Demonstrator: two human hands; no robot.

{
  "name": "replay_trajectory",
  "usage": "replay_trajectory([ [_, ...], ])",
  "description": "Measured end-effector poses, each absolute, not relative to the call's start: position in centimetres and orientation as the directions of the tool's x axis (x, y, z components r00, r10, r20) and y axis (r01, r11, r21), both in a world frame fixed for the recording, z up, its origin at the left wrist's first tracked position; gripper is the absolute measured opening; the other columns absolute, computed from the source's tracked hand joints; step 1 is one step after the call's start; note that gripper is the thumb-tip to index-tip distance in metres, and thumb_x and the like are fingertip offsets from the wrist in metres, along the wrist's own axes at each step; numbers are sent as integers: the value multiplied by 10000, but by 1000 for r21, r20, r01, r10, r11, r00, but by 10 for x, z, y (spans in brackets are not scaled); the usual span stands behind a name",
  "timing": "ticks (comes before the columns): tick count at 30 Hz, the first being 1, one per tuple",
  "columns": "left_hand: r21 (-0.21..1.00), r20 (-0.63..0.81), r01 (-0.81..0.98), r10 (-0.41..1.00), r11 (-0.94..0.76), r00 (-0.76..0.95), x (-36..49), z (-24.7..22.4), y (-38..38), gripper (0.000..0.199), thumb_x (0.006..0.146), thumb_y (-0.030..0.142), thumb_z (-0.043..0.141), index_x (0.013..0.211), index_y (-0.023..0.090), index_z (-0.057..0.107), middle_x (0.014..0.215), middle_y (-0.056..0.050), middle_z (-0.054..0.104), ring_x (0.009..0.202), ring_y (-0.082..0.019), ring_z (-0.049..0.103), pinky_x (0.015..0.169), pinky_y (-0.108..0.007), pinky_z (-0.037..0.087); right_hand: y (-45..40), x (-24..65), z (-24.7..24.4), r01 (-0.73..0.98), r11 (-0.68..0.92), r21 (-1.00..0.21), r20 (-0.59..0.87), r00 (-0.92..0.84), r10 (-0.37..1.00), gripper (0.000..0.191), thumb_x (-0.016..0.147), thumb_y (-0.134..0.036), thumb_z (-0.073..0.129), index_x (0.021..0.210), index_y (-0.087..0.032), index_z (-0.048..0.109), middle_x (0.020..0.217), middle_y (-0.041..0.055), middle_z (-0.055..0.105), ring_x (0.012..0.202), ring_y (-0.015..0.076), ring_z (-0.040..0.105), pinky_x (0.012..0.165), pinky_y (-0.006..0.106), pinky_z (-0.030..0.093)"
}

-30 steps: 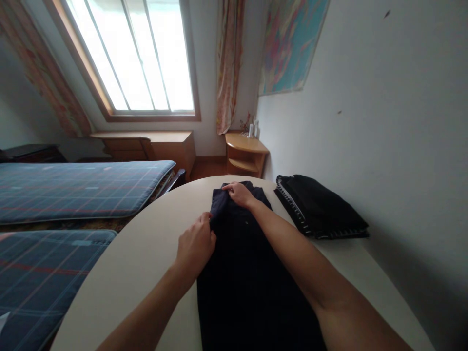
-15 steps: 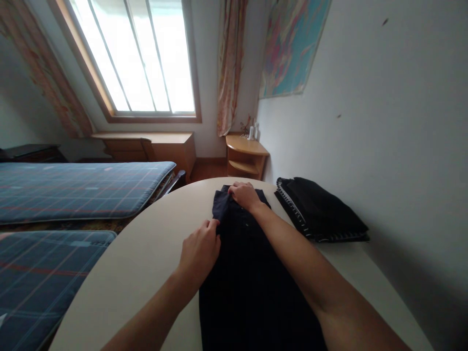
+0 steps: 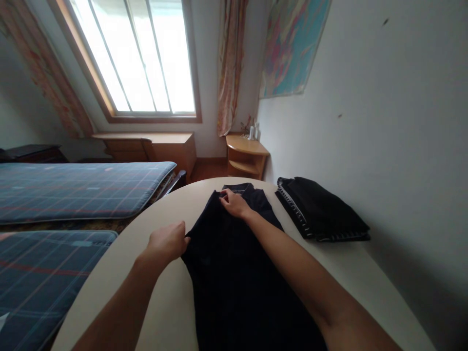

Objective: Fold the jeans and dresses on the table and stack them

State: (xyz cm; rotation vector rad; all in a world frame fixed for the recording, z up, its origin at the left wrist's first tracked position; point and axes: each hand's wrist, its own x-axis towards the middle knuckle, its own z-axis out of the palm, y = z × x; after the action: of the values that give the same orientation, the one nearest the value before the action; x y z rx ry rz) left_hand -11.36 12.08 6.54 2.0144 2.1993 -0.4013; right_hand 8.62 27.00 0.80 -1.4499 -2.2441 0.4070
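Note:
A dark navy shirt [image 3: 234, 273] with a collar at its far end lies lengthwise on the pale round table [image 3: 146, 253]. My left hand [image 3: 169, 242] pinches the shirt's left edge and holds it out to the side. Near the collar, my right hand [image 3: 234, 202] is closed on the cloth at the left shoulder, its fingertips gripping the fabric. My right forearm crosses over the shirt and hides part of its right side.
A stack of folded black clothes [image 3: 321, 209] lies on the table's right side, by the white wall [image 3: 383, 122]. Plaid mattresses [image 3: 80, 190] are at the left. Beyond the table stand a wooden corner shelf [image 3: 246, 144] and a desk [image 3: 168, 139] under the window.
My left hand has moved left, drawing the shirt's edge outward, so the upper part lies wider. My right hand has shifted slightly left and nearer, and the collar now shows more.

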Motion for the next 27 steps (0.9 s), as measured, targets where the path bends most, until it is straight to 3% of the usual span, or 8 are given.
replay_trajectory([
  [4, -101, -331, 995, 942, 22, -55, -119, 60, 125, 316, 922, 396, 563, 1136, 187, 665, 1192, -145, 711, 1098, -321, 670, 822, -376, 502, 256, 79, 6, 800, 410, -438, 158, -381, 911, 380, 998, -501, 461, 1097, -224, 702, 1081, 68, 748, 1015, 219, 680, 833, 295, 483],
  [8, -70, -268, 996, 961, 55, -72, -120, 51, 132, 399, 974, 460, 452, 1081, 161, 693, 1112, -175, 731, 1040, -345, 693, 802, -409, 513, 240, 74, 6, 837, 415, -356, 158, -384, 910, 439, 918, -584, 548, 941, -191, 743, 1133, 143, 700, 1121, 307, 601, 927, 397, 453],
  [11, -53, -212, 996, 974, 76, -85, -123, 45, 137, 376, 990, 389, 428, 1136, 146, 676, 1125, -187, 724, 1054, -345, 691, 825, -426, 518, 226, 72, 5, 881, 395, -261, 157, -365, 918, 484, 885, -620, 565, 874, -168, 738, 1122, 179, 681, 1130, 342, 573, 962, 455, 428],
  [15, -36, -176, 997, 982, 64, -70, -126, 39, 140, 353, 984, 310, 451, 1258, 165, 619, 1177, -171, 712, 1085, -328, 681, 842, -416, 521, 211, 70, 1, 917, 329, -223, 120, -309, 943, 370, 890, -517, 598, 938, -171, 719, 1155, 176, 678, 1132, 322, 582, 956, 436, 428],
  [19, -6, -151, 999, 988, 35, -36, -124, 32, 141, 453, 990, 286, 445, 1436, 231, 498, 1237, -138, 697, 1113, -315, 671, 863, -415, 522, 209, 73, -2, 913, 286, -290, 133, -257, 957, 236, 936, -384, 560, 1025, -196, 671, 1043, 124, 724, 1048, 273, 643, 921, 401, 433],
  [23, 44, -94, 999, 995, -20, 24, -120, 22, 143, 466, 1002, 271, 399, 1457, 261, 499, 1315, -132, 649, 1116, -288, 660, 891, -408, 523, 211, 81, -7, 892, 267, -366, 163, -221, 962, 212, 941, -331, 561, 1107, -213, 621, 939, 68, 737, 910, 227, 686, 847, 336, 445],
  [27, 69, -21, 989, 991, -127, 129, -120, 7, 146, 490, 984, 231, 398, 1462, 248, 500, 1572, -95, 414, 1394, -296, 435, 1044, -435, 456, 210, 89, -14, 857, 323, -400, 217, -254, 943, 240, 934, -296, 577, 1163, -242, 626, 937, 45, 728, 918, 211, 668, 833, 304, 446],
])
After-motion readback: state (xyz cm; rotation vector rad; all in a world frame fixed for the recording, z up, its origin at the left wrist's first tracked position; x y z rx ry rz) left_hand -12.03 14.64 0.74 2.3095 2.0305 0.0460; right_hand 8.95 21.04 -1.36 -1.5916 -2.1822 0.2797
